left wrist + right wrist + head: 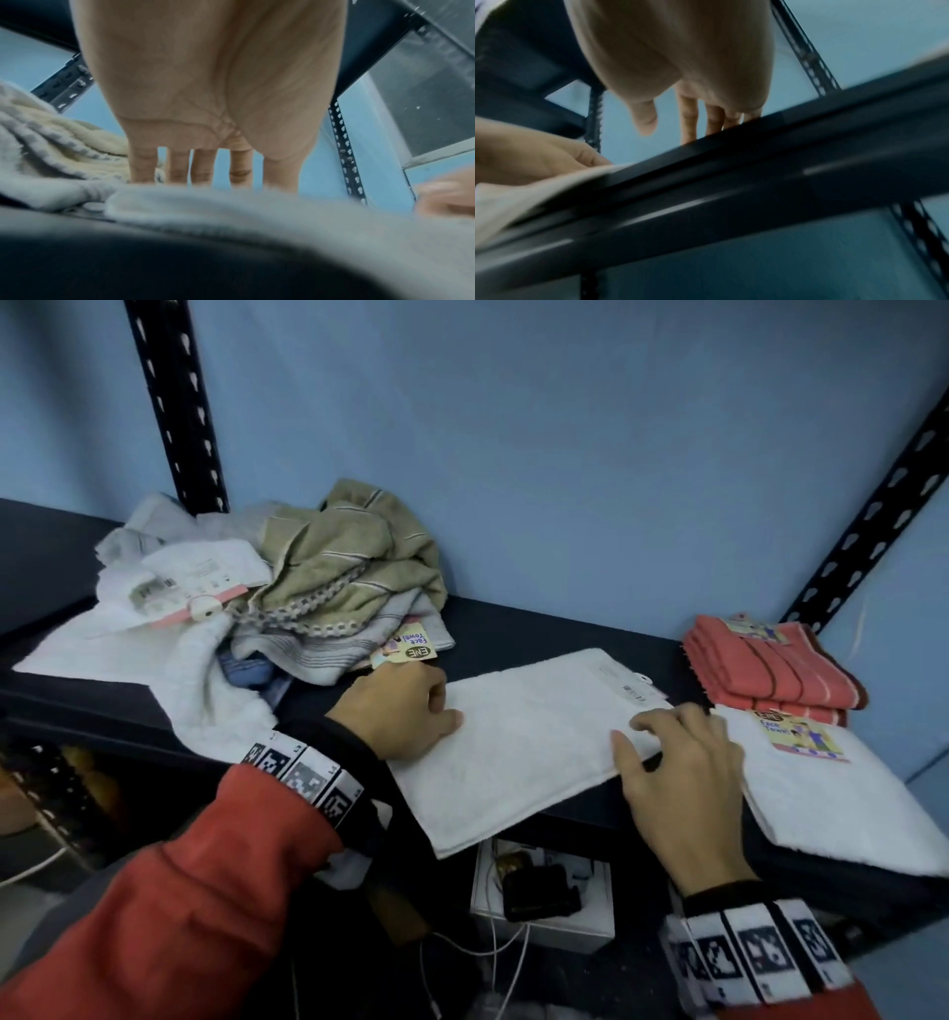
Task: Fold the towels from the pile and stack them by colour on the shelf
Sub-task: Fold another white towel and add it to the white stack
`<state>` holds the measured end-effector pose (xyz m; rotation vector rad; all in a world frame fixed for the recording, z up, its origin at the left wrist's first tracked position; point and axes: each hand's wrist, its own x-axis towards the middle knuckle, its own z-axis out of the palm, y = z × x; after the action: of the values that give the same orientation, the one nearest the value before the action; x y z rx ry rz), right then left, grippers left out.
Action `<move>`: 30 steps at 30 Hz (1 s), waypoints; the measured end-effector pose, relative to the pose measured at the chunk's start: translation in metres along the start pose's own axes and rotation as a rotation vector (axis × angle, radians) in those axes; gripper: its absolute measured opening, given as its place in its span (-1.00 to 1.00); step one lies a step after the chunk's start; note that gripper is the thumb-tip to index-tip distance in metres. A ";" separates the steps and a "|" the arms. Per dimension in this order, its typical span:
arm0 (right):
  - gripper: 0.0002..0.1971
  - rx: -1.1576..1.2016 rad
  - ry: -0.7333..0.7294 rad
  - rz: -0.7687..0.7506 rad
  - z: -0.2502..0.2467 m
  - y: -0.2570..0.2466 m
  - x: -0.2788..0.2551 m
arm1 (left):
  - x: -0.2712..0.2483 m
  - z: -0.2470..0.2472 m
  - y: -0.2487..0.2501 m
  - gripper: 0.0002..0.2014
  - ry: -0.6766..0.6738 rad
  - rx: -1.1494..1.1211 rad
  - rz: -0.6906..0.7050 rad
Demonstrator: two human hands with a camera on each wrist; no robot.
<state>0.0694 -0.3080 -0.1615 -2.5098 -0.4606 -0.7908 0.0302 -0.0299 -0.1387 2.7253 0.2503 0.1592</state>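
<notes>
A white towel (524, 737) lies folded flat in the middle of the dark shelf (539, 629), its near corner hanging over the front edge. My left hand (405, 711) presses on its left end, and the left wrist view shows the fingers (205, 172) reaching straight down onto the towel (231, 213). On the towel's right end rests my right hand (678, 752), fingers spread and thumb apart. The unfolded pile (308, 588) of white, beige and grey towels sits at the left. At the right stand a coral stack (770, 670) and a folded white towel (847, 803).
Black slotted uprights (174, 403) rise at the back left and back right (873, 516) against the blue wall. Below the shelf's front rail (782, 152) sits a white box (544, 906) with a dark device and cables.
</notes>
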 end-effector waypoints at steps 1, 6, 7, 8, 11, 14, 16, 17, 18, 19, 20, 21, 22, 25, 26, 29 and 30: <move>-0.85 0.156 -0.048 0.020 -0.001 -0.009 -0.008 | -0.001 -0.001 0.001 -0.71 0.009 -0.002 0.007; -0.68 0.287 -0.380 -0.001 0.009 -0.010 -0.008 | -0.006 -0.005 0.007 -0.78 0.041 -0.018 0.035; -0.69 0.247 -0.342 0.036 0.013 -0.003 0.000 | -0.008 -0.006 0.007 -0.80 0.028 -0.026 0.049; -0.72 0.193 -0.279 0.086 0.013 0.003 0.009 | -0.010 -0.007 0.007 -0.83 0.005 -0.041 0.076; -0.86 0.042 -0.071 0.215 0.006 0.012 0.015 | -0.019 -0.010 0.012 -0.84 -0.100 -0.094 0.175; -0.84 0.279 -0.234 0.081 -0.004 0.007 0.000 | -0.026 -0.008 0.019 -0.66 -0.141 -0.054 0.211; -0.71 0.283 -0.459 -0.033 -0.009 0.006 -0.009 | -0.028 -0.007 0.022 -0.57 -0.162 -0.043 0.218; -0.68 0.226 -0.475 -0.059 -0.009 0.008 -0.010 | -0.030 -0.007 0.023 -0.51 -0.182 -0.045 0.223; -0.69 0.167 -0.442 -0.055 -0.011 0.011 -0.009 | -0.031 -0.008 0.023 -0.45 -0.205 -0.049 0.229; -0.72 0.123 -0.392 -0.042 -0.014 0.013 -0.007 | -0.032 -0.009 0.023 -0.40 -0.222 -0.053 0.238; -0.75 0.119 -0.358 -0.025 -0.018 0.015 -0.006 | -0.033 -0.009 0.023 -0.38 -0.229 -0.059 0.250; -0.76 0.163 -0.358 -0.009 -0.023 0.016 -0.005 | -0.034 -0.009 0.023 -0.40 -0.228 -0.068 0.263; -0.74 0.225 -0.399 -0.005 -0.029 0.017 -0.005 | -0.035 -0.008 0.023 -0.45 -0.218 -0.081 0.276; -0.61 0.304 -0.641 -0.050 -0.046 0.017 -0.013 | -0.037 -0.008 0.026 -0.72 -0.162 -0.120 0.317; -0.62 0.283 -0.663 -0.079 -0.048 0.018 -0.017 | -0.037 -0.008 0.027 -0.78 -0.137 -0.131 0.326; -0.87 0.266 -0.535 -0.136 -0.049 0.015 -0.023 | -0.038 -0.009 0.029 -0.87 -0.050 -0.177 0.331; -0.93 0.288 -0.495 -0.154 -0.050 0.014 -0.023 | -0.038 -0.009 0.030 -0.89 -0.023 -0.189 0.324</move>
<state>0.0350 -0.3497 -0.1438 -2.3968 -0.8731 -0.1233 -0.0036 -0.0610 -0.1216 2.5584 -0.2059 0.2283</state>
